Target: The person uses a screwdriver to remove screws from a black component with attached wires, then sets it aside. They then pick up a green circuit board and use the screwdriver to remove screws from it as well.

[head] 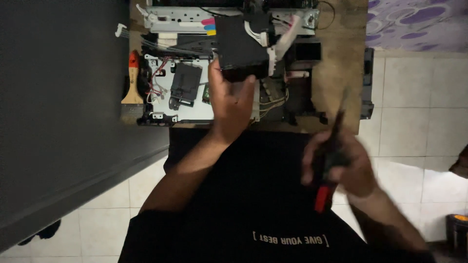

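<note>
Opened printer chassis (195, 104) sits on a wooden board (341, 73); inside it lie wiring and a black module. Left hand (231, 100) grips the black carriage block (241, 48) above the chassis centre. Right hand (341, 165), closed round a red-handled screwdriver (329, 165), hovers below the chassis. Paintbrush (132, 85) lies at its left.

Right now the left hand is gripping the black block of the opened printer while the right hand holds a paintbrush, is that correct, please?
Not quite: the right hand holds a red-and-black screwdriver; the paintbrush lies beside the printer. The left hand does grip the black block, per the head view.
</note>
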